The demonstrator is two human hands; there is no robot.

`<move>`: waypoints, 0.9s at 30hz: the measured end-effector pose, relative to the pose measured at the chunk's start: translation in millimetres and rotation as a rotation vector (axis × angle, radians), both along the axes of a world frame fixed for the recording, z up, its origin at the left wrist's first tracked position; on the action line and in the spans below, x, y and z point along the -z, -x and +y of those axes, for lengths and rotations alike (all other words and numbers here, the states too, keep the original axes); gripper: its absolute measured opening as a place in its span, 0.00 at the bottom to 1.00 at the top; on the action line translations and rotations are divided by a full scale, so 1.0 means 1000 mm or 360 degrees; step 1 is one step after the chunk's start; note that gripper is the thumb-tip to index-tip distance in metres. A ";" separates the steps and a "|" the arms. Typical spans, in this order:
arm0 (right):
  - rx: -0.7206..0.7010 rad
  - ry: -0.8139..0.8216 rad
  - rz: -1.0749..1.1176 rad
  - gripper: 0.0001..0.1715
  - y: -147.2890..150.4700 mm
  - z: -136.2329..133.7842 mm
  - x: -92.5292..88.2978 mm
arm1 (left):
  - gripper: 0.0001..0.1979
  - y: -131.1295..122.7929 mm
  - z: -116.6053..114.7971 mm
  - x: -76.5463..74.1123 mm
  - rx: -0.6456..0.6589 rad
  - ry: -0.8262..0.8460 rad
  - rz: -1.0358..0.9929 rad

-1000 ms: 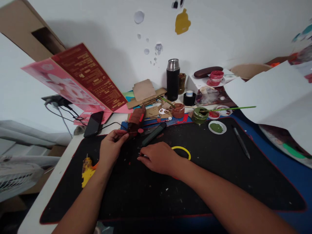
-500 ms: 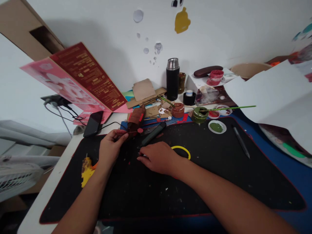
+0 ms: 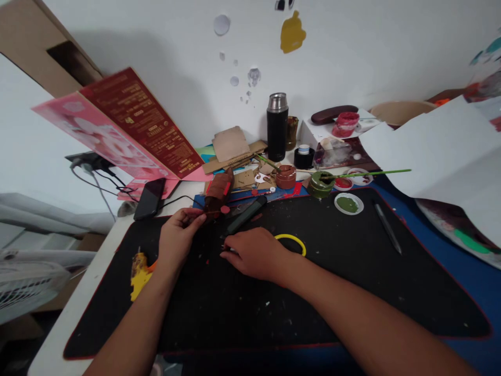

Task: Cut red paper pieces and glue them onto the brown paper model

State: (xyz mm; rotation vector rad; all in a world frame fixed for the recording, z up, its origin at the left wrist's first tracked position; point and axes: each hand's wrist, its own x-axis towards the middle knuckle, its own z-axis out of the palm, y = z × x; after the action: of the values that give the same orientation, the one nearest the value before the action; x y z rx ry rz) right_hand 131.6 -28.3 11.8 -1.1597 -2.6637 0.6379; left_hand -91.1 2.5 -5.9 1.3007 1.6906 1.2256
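My left hand (image 3: 180, 230) pinches a thin stick whose far end carries a small red disc (image 3: 224, 210). Just beyond it lies a reddish-brown rolled piece (image 3: 219, 189). My right hand (image 3: 252, 253) rests low over the black mat (image 3: 313, 308), its fingers pressed together; whatever is between the fingertips is too small to make out. A dark green cutter-like tool (image 3: 247, 215) lies past the right fingertips. Beside the right wrist is a yellow ring (image 3: 291, 238). The yellow glue gun (image 3: 140, 277) lies left of my left forearm.
Behind the mat stand a black flask (image 3: 277, 130), a brown paint jar (image 3: 286, 177) and a green paint jar (image 3: 321, 185) with a brush. A phone (image 3: 149, 199) lies at the left, a pen (image 3: 386, 228) at the right. Cardboard scraps (image 3: 230, 144) lie at the back.
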 end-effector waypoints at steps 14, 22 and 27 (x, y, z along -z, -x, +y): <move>0.0015 -0.0007 0.0045 0.17 0.000 0.000 0.004 | 0.20 0.001 -0.001 0.000 0.0026 0.0005 0.0027; 0.0019 0.0018 0.0025 0.17 0.000 0.000 0.003 | 0.20 0.001 0.000 0.001 0.0046 -0.0002 0.0022; -0.0005 -0.0006 0.0034 0.17 0.000 0.000 0.002 | 0.18 0.001 0.000 0.001 0.0024 -0.0008 0.0035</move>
State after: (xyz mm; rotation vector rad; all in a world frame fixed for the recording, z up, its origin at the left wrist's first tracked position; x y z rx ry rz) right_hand 131.9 -28.4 9.5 -1.1413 -2.6485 0.6416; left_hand -92.2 2.4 -7.1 1.3317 1.6913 1.2120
